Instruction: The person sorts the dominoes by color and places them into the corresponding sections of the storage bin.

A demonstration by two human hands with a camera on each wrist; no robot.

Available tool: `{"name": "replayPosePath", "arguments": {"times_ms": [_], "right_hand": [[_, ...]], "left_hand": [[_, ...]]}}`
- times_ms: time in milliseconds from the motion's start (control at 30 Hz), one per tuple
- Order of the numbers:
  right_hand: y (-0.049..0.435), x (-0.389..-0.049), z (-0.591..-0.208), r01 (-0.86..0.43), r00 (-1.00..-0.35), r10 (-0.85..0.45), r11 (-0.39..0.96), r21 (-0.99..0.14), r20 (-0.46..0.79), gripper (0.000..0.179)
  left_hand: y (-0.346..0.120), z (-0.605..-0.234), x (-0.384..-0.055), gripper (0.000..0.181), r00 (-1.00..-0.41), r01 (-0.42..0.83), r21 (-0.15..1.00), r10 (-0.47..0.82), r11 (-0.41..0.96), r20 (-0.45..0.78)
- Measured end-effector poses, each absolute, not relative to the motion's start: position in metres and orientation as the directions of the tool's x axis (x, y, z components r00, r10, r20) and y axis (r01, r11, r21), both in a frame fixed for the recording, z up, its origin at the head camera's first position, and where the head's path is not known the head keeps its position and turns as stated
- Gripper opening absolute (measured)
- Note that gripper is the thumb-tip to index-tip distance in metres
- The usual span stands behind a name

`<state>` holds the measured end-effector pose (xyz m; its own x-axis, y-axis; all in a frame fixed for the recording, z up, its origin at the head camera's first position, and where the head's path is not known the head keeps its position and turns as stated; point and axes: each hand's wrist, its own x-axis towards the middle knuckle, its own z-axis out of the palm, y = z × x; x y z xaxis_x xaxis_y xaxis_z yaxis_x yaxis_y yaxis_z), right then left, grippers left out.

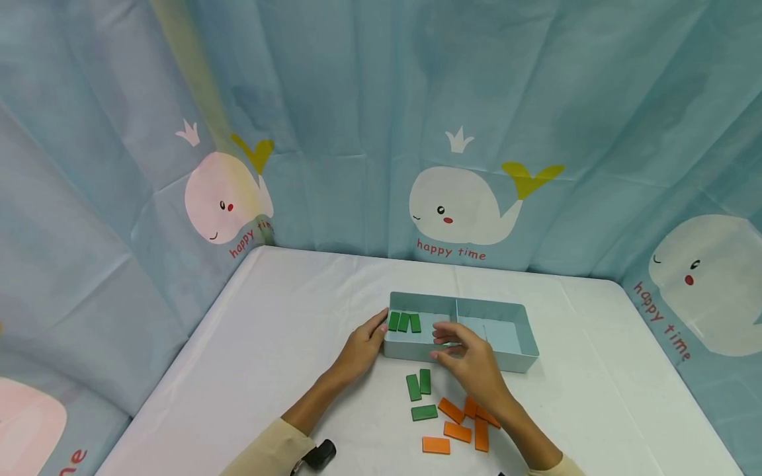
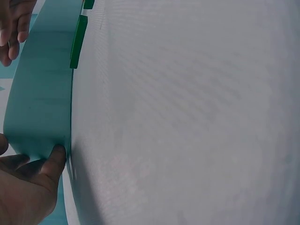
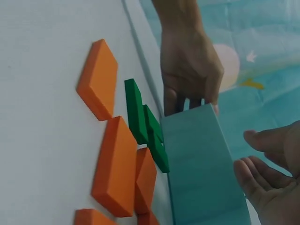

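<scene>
A teal box (image 1: 411,350) with a divider (image 1: 457,309) stands on the table. My left hand (image 1: 359,348) holds its left end, with thumb and fingers against the end wall in the left wrist view. Three green tiles (image 1: 403,322) stand side by side in the box's left compartment. Above the front wall is my right hand (image 1: 479,370), its fingers loosely bent and apart, nothing between them. Three more green tiles (image 1: 424,413) lie on the table in front of the box. Several orange tiles (image 1: 436,445) are scattered nearer to me, partly under the right forearm.
The white tabletop (image 1: 286,317) reaches back to a blue curtain (image 1: 333,198) printed with whales. A small black object (image 1: 322,454) shows beside the left sleeve. The right compartment (image 1: 505,336) of the box lies beyond the right hand.
</scene>
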<state>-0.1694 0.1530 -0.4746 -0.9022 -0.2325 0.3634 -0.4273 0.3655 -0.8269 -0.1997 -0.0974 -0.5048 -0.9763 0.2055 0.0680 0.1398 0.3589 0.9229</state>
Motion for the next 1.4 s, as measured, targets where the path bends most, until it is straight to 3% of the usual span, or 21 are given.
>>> {"name": "replayPosePath", "arguments": {"times_ms": [267, 533, 800, 1400], "right_hand": [[0.152, -0.161, -0.479, -0.357, -0.928, -0.242, 0.368, -0.858, 0.283, 0.049], [0.153, -0.156, -0.488, -0.368, -0.909, -0.326, 0.338, -0.866, 0.259, 0.048], [0.154, -0.154, -0.492, -0.261, -0.927, -0.360, 0.418, -0.870, 0.105, 0.052], [0.154, -0.155, -0.506, -0.211, -0.934, -0.356, 0.508, -0.835, 0.019, 0.049]], "left_hand": [[-0.098, -0.505, -0.200, 0.054, -0.976, 0.140, 0.927, 0.209, 0.349, 0.068], [-0.097, -0.505, -0.200, 0.054, -0.976, 0.140, 0.925, 0.206, 0.354, 0.069], [-0.097, -0.505, -0.199, 0.054, -0.976, 0.142, 0.919, 0.205, 0.367, 0.069], [-0.097, -0.505, -0.199, 0.054, -0.977, 0.147, 0.919, 0.201, 0.367, 0.076]]}}
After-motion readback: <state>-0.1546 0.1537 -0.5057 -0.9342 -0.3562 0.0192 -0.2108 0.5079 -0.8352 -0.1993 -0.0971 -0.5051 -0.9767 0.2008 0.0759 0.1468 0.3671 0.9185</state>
